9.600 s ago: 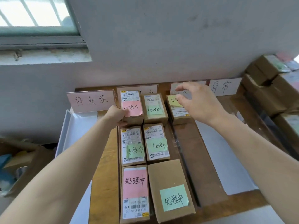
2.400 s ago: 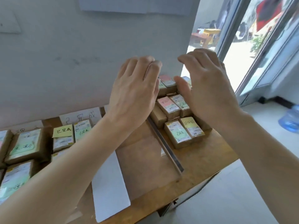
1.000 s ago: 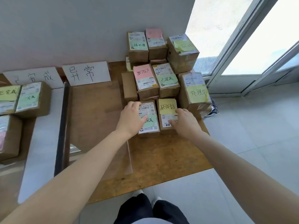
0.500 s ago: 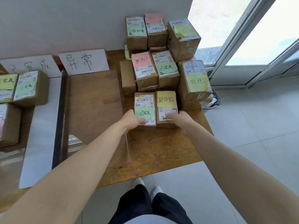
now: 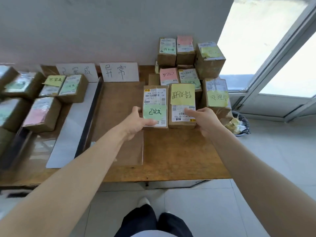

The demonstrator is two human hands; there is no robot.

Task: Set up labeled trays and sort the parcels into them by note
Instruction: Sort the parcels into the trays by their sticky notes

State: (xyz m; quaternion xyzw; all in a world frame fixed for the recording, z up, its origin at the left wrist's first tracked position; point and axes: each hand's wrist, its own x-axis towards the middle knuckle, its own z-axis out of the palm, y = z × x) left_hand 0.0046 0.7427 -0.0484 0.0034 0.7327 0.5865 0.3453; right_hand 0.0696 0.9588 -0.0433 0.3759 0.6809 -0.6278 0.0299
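Holding two parcels at once, we take the front row of the pile point(image 5: 209, 65) at the right end of the desk point(image 5: 179, 159). Our left hand point(image 5: 136, 122) grips the green-note parcel point(image 5: 154, 100) at its near left corner, thumb on top by the note's lower edge and fingers curled round the side. Our right hand point(image 5: 203, 120) grips the yellow-note parcel point(image 5: 182, 106) at its near right corner, one finger lying on the printed label. The two parcels sit side by side, touching. Whether they rest on the wood or hang just above it, we cannot tell.

Both are small cardboard boxes, so we judge them stiff and light enough for one hand each. The paper notes look loosely stuck, so a thumb dragged across one could peel it. The side walls are the safer hold.

Bare wood lies between the parcels and the desk's near edge, giving room to draw them back. To the left stands a clear tray point(image 5: 119, 117) below the white card point(image 5: 118, 72), and its thin wall is hard to see. A taller box point(image 5: 217, 98) stands just beside the yellow-note parcel, close to the desk's right edge.
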